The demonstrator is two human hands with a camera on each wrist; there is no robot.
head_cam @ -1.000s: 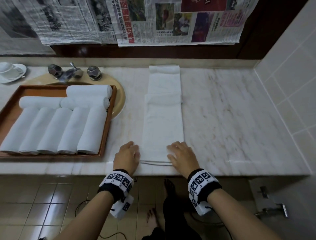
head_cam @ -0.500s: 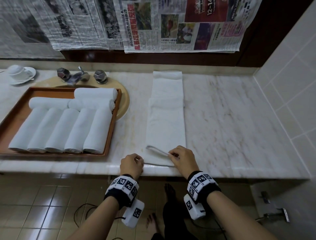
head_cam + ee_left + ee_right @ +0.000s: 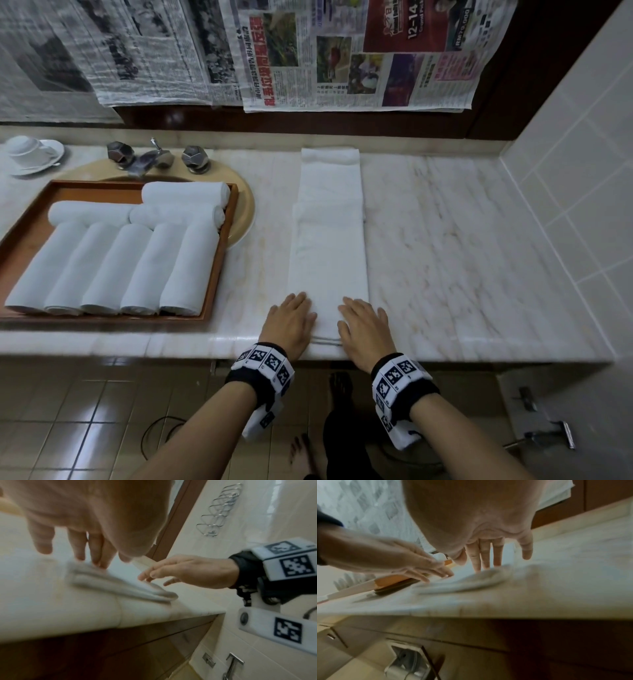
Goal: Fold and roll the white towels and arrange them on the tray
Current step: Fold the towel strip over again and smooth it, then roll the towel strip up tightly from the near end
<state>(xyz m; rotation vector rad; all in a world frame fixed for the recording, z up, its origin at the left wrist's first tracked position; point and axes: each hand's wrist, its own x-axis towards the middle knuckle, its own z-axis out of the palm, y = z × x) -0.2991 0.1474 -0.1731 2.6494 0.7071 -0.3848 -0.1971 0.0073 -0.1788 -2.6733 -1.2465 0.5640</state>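
A long white towel [image 3: 329,240], folded into a narrow strip, lies lengthwise on the marble counter [image 3: 462,240] and reaches the back wall. My left hand [image 3: 289,322] and right hand [image 3: 363,325] lie flat with straight fingers on its near end, one at each side, close to the counter's front edge. The wrist views show the towel's layered near edge [image 3: 120,586] [image 3: 462,584] under the fingertips [image 3: 99,563] [image 3: 481,566]. A wooden tray [image 3: 219,260] at the left holds several rolled white towels [image 3: 102,267].
The tray sits over a beige sink [image 3: 245,212] with a chrome tap [image 3: 154,161]. A white cup on a saucer [image 3: 30,154] stands at the far left. Newspapers [image 3: 342,54] cover the back wall. A tiled wall [image 3: 582,171] bounds the counter on the right.
Half a second ago both hands pinched and lifted the towel's near edge. Now the edge lies down again and both hands are flat on it, a little farther forward.
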